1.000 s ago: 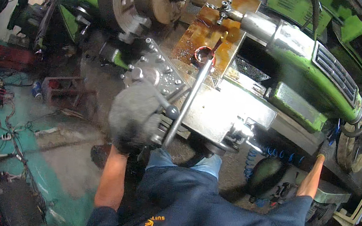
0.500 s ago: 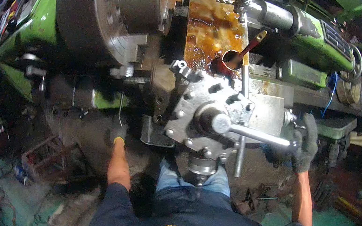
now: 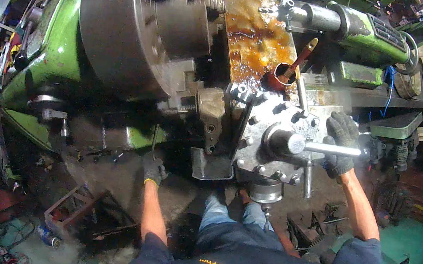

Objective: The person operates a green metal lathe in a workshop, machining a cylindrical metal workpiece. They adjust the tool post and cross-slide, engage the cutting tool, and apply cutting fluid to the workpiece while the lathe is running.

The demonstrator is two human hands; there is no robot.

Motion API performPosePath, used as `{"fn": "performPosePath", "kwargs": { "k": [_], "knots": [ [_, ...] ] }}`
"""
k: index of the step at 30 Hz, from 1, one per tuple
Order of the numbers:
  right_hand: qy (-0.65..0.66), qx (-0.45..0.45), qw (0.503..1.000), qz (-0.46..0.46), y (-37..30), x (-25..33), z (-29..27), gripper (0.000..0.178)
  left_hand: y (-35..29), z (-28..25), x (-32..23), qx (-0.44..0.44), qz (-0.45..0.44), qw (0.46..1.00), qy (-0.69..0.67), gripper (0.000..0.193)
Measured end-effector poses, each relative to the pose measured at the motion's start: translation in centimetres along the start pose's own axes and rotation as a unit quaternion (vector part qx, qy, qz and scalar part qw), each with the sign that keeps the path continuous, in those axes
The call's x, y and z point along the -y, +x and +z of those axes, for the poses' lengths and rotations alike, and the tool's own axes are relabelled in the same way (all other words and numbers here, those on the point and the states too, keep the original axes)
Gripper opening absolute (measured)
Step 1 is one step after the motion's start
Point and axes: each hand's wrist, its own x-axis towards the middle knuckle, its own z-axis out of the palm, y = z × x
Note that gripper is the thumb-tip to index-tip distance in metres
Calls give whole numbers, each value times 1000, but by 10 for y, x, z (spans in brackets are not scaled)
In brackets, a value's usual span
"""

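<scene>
Engine lathe, worker at the front.

Item: four-way tool post [image 3: 269, 149], studded with bolts, standing right of the chuck [image 3: 123, 24], in front of the worker. Its clamp lever [image 3: 325, 148] points right.

Item: right hand [image 3: 341, 144], gloved, at the lever; fingers partly extended. Whether they have hold of it, cannot tell.

Item: left hand [image 3: 154, 171], gloved, at the lower end of a bent control lever [image 3: 154, 142]; appears curled, closure cannot be told.

Progress, as judged: cylindrical workpiece [image 3: 185, 20] mounted in the chuck; drill bit [image 3: 268, 11] fitted at the tailstock [image 3: 369, 43], apart from the workpiece. No finished piece in view; how much cutting is left cannot be told.

Edges and room: gap between drill bit and workpiece, above the oil-wet plate [image 3: 249, 33]. Red cup [image 3: 276, 82] with brush [image 3: 304, 55] stands just behind the tool post, narrowing that side. Metal guard [image 3: 211, 166] with a hard lower edge lies between left hand and tool post. Bolt heads line the post's near edge.
</scene>
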Motion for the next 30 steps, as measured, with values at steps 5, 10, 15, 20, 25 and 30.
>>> {"fn": "performPosePath", "kwargs": {
  "k": [5,10,15,20,25,30],
  "knots": [
    [-5,-34,999,-11,-4,-3,-3,39,-14,-7,-33,-33,14,999,15,12],
    [5,-56,998,-32,-1,-10,2,36,-9,14,38,-85,-10,989,-121,20],
    [8,-93,995,-30,-7,-6,-6,36,-43,40,27,-143,-38,987,-55,16],
    [202,-40,977,-59,19,-8,-17,36,-52,-34,33,-197,236,898,313,32],
    [244,-84,961,98,50,-38,-44,38,-179,-9,-183,-314,507,748,291,25],
    [201,-88,970,108,152,14,-100,42,-290,-7,-383,-336,665,614,261,37]
  ]
}}
